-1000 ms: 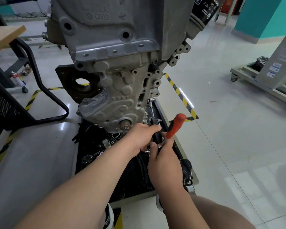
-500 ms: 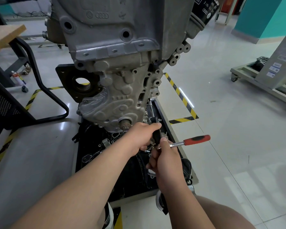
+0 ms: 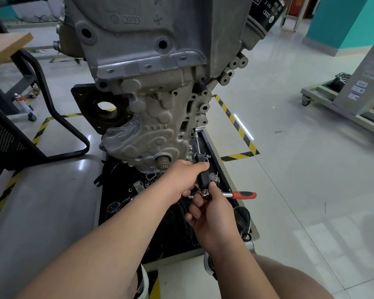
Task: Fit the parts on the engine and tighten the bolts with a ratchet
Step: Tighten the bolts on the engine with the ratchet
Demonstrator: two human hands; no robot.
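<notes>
A grey engine (image 3: 151,87) hangs upright over a black parts tray (image 3: 166,240). Below its lower right corner my left hand (image 3: 181,180) grips a black part (image 3: 203,180) and holds it against the engine. Just under it my right hand (image 3: 212,210) pinches the chrome head of a ratchet (image 3: 231,194). The ratchet's red handle (image 3: 244,195) sticks out level to the right, free of my palm. The bolt under the ratchet head is hidden by my fingers.
A black oil filter (image 3: 266,14) sticks out at the engine's upper right. Loose parts and a chrome tool (image 3: 117,203) lie in the tray. A black chair frame (image 3: 58,126) and a wooden desk (image 3: 7,48) stand on the left, a wheeled trolley (image 3: 343,104) on the right. Yellow-black tape (image 3: 235,121) marks the floor.
The ratchet handle swung from pointing up and away down to level on the right. My right hand shifted from the handle to the ratchet's head. My left hand kept its grip.
</notes>
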